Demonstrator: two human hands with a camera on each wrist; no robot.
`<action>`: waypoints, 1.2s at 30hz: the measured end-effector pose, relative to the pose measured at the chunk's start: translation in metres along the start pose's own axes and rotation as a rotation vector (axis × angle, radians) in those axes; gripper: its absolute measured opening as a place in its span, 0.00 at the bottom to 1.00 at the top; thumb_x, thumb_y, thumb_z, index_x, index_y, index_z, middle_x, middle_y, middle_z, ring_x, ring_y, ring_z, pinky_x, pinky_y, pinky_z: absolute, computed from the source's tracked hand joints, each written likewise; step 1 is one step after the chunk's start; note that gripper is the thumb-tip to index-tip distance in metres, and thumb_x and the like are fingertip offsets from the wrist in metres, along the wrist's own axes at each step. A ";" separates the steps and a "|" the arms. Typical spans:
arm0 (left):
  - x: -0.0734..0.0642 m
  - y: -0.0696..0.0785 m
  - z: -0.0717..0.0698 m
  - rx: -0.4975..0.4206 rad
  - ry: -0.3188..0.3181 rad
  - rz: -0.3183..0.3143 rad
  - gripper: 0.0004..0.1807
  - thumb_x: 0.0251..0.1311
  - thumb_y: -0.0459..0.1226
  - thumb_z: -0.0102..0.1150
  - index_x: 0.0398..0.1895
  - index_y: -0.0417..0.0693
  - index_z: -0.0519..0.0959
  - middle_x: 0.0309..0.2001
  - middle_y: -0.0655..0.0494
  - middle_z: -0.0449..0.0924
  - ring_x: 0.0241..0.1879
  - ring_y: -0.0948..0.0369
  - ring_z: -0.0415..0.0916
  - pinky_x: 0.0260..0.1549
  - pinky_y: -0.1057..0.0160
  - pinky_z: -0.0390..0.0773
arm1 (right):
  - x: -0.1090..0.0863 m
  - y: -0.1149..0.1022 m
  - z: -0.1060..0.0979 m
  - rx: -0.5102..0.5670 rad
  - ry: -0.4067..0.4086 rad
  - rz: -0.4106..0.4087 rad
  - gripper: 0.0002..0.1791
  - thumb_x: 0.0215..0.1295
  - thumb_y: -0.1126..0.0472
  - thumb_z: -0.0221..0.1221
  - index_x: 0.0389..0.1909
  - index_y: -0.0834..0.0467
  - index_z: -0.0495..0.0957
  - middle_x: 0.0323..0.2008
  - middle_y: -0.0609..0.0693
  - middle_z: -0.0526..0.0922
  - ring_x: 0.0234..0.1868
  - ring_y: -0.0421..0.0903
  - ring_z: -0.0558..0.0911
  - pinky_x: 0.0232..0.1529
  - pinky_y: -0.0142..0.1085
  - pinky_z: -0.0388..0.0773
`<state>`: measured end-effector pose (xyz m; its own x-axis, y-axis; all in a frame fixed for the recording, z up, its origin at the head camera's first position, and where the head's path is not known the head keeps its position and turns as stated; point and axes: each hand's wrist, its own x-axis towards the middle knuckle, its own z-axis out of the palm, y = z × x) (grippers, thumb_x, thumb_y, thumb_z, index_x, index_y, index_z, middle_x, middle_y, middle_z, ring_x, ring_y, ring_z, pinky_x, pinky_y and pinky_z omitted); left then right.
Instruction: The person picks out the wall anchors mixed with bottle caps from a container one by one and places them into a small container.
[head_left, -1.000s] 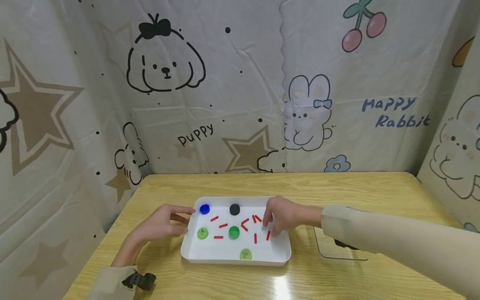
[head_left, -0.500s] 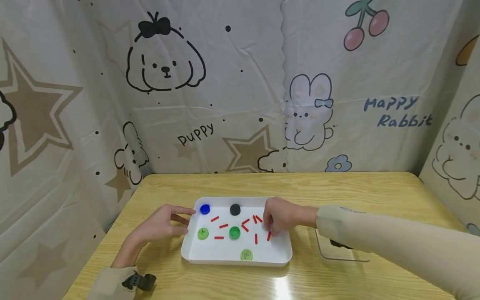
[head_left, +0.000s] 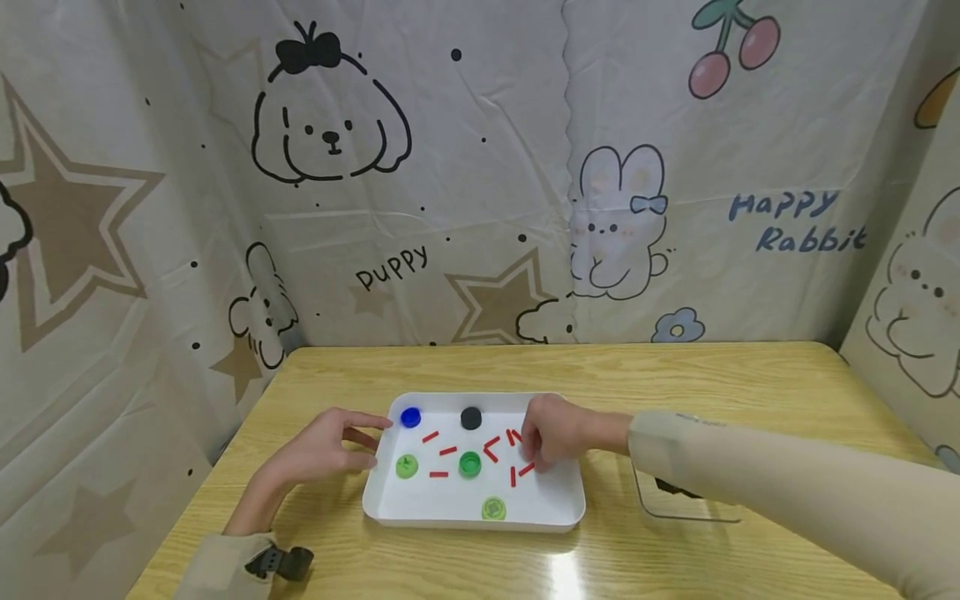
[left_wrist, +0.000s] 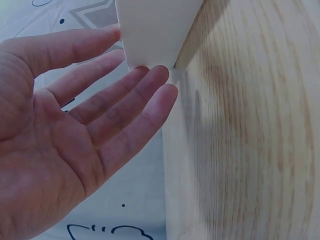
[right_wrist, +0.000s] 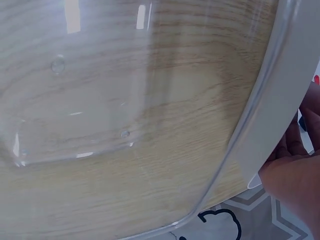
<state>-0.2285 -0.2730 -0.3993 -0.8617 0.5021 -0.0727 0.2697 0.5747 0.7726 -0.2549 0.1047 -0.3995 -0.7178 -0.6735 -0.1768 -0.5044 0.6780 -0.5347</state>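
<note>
Inside the white tray (head_left: 420, 505), one red stick (head_left: 527, 468), seemingly light, stiff and best pinched mid-length, lay at my right hand (head_left: 553, 428), whose fingers curled, though I couldn't tell if they held it, while my left hand (head_left: 322, 448) touched the tray, fingers loosely extended.

Short red sticks (head_left: 447, 451) lie scattered across the shallow white tray (head_left: 427, 508).

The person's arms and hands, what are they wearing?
The left hand and right hand wear no gloves. The left sleeve and right sleeve are cream-coloured. A chunky black wristband shows on the left sleeve, and something black peeks out under the right sleeve; I can't tell what.
</note>
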 end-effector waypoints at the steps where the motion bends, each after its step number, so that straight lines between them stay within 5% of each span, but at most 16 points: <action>1: 0.000 0.000 0.000 0.000 0.000 -0.002 0.32 0.55 0.28 0.74 0.65 0.28 0.78 0.63 0.34 0.80 0.53 0.44 0.85 0.46 0.52 0.86 | 0.000 0.000 0.000 0.018 -0.004 0.008 0.11 0.52 0.76 0.77 0.25 0.56 0.90 0.23 0.42 0.83 0.27 0.39 0.74 0.32 0.32 0.75; 36: 0.000 -0.005 0.000 -0.043 -0.004 0.003 0.31 0.56 0.27 0.73 0.64 0.28 0.79 0.61 0.34 0.81 0.52 0.44 0.85 0.44 0.56 0.86 | -0.001 0.000 0.001 0.031 0.003 0.028 0.12 0.56 0.74 0.76 0.24 0.53 0.90 0.24 0.41 0.83 0.29 0.39 0.75 0.33 0.33 0.74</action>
<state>-0.2301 -0.2757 -0.4033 -0.8595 0.5059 -0.0729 0.2532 0.5454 0.7990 -0.2538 0.1050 -0.4004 -0.7327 -0.6537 -0.1896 -0.4692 0.6869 -0.5550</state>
